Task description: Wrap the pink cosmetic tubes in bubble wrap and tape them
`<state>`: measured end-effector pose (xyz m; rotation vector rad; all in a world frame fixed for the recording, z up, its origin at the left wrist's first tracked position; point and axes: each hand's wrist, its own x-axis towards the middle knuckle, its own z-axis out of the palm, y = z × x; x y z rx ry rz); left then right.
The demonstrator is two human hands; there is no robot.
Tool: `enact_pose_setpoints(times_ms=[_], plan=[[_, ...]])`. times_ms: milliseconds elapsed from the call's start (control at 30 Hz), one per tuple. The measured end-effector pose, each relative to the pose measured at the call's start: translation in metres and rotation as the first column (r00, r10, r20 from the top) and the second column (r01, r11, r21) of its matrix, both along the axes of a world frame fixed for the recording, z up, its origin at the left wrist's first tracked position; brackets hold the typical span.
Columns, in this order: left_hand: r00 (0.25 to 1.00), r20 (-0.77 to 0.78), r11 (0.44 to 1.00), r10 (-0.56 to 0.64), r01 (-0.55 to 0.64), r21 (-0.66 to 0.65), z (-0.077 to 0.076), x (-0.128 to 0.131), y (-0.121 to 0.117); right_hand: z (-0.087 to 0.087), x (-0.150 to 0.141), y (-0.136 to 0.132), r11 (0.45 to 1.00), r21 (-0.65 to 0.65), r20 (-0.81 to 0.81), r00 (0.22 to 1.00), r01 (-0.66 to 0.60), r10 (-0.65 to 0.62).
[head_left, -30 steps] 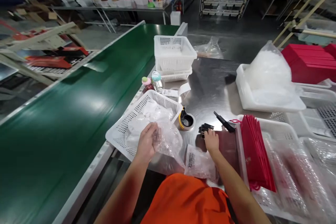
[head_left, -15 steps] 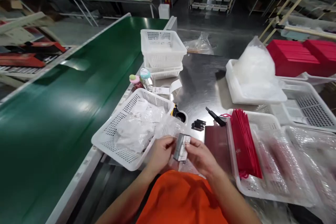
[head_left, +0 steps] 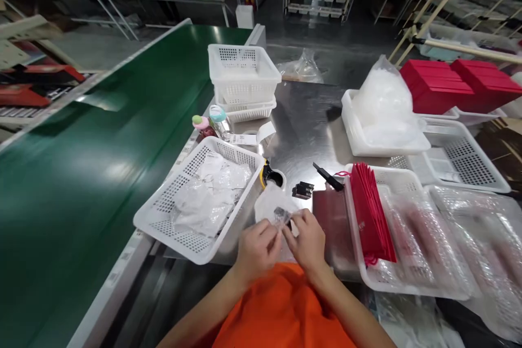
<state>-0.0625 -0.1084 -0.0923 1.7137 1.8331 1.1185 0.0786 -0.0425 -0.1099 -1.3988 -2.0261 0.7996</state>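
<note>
A clear plastic bag [head_left: 269, 204] lies just beyond my fingertips, a small dark shape showing at its near end. My left hand [head_left: 258, 248] is closed, its fingers pinching the near edge of the bag. On the other side my right hand [head_left: 306, 240] also pinches the bag, close to the dark shape; what that shape is I cannot make out. Several small black boxes [head_left: 303, 190] lie together on the metal table beyond my right hand. To their right rests a black utility knife [head_left: 328, 177].
At left, a white basket [head_left: 141, 219] holds plastic-wrapped packets, beside the green conveyor belt [head_left: 101, 152]. A tape dispenser [head_left: 272, 175] stands by it. Stacked baskets [head_left: 244, 89] are behind. At right, red pouches [head_left: 371, 212] and bubble-wrapped items [head_left: 420, 234] fill another basket.
The small grey-white box is no longer visible in my right fingers. The plastic bag now lies in front of both hands, and both pinch it. The view has shifted slightly.
</note>
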Motion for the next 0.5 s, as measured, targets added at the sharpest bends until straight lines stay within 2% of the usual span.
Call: enact_pose_setpoints(times_ms=[67, 167, 267, 367, 433, 500], plan=[[0.995, 0.032, 0.991, -0.097, 0.100, -0.084, -0.003, 0.009, -0.003, -0.008, -0.002, 0.004, 0.984, -0.173, -0.155, 0.986, 0.030, -0.057], [0.983, 0.176, 0.983, -0.061, 0.089, -0.158, -0.007, 0.012, -0.004, -0.020, -0.003, 0.008, 0.915, -0.393, -0.355, 0.933, -0.094, -0.057], [0.947, 0.306, 0.980, 0.095, -0.034, -0.198, -0.012, -0.002, -0.003, -0.029, -0.008, 0.002, 0.847, -0.489, -0.410, 0.912, -0.209, -0.011], [0.865, 0.430, 0.944, 0.257, -0.130, -0.302, -0.016, -0.025, -0.005, -0.042, -0.019, -0.009, 0.761, -0.564, -0.513, 0.858, -0.320, -0.020], [0.858, 0.402, 0.928, 0.320, -0.199, -0.315, -0.021, -0.038, -0.008, -0.054, -0.030, -0.017, 0.716, -0.585, -0.553, 0.833, -0.380, -0.009], [0.900, 0.296, 0.928, 0.321, -0.236, -0.288, -0.030, -0.044, -0.011, -0.068, -0.037, -0.023, 0.705, -0.588, -0.527, 0.849, -0.396, 0.037]])
